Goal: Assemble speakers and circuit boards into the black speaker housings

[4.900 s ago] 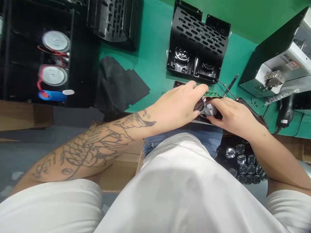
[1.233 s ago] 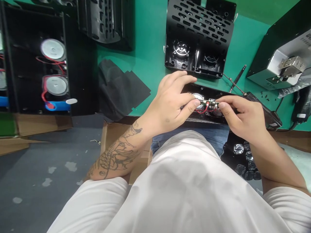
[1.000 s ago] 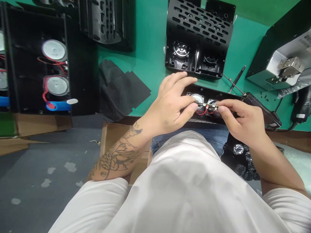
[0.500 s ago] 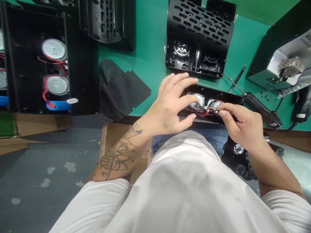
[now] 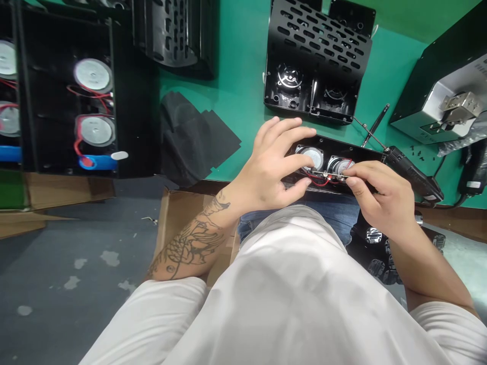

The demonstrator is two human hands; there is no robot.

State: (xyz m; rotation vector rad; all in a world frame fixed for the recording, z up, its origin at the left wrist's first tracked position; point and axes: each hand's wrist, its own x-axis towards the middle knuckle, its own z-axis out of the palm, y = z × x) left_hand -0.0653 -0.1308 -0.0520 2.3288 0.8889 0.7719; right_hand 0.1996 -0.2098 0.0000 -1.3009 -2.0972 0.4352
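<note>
A small circuit board (image 5: 327, 175), seen nearly edge-on, is pinched at its right end between the thumb and index finger of my right hand (image 5: 384, 197). Red wires hang from the board over a black panel (image 5: 337, 144) at the bench's front edge. Two round speakers (image 5: 312, 157) sit in that panel, the right one partly covered by board and fingers. My left hand (image 5: 272, 165) has its fingers spread, index fingertip and thumb close to the board's left end. Whether the index finger touches the board I cannot tell.
Behind the panel stands a black slotted housing (image 5: 315, 56). An electric screwdriver (image 5: 413, 175), a black pen-like tool (image 5: 376, 125) and loose screws (image 5: 422, 152) lie to the right, near a large black box (image 5: 429, 81). Black cloth pieces (image 5: 198, 139) and speaker cases (image 5: 137, 116) are at left.
The view has shifted slightly, so the bench things appear a little further right. The circuit board has tilted flatter, more edge-on. Both hands keep nearly the same pose.
</note>
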